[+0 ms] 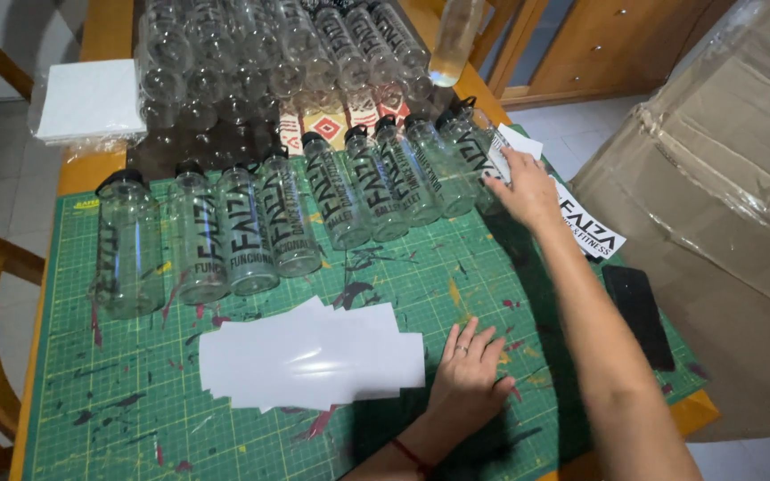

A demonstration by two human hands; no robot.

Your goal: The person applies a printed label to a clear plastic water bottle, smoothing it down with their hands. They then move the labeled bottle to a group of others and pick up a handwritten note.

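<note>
Sticker sheet (514,147), thin, floppy and light, lies at two o'clock beside the bottles (349,191); right hand (520,185) pinches its edge, best held there. Left hand (470,372) rests open, flat on the cutting mat (135,392).

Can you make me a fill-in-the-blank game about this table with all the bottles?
1. The clear bottles lie in a row on a cutting mat whose colour is ____.
2. The left hand rests flat on the mat, right beside a pile of ____ sheets.
3. The right hand reaches to the ____ end of the bottle row.
4. The bottle caps are ____ in colour.

Missing words: green; white; right; black
</note>
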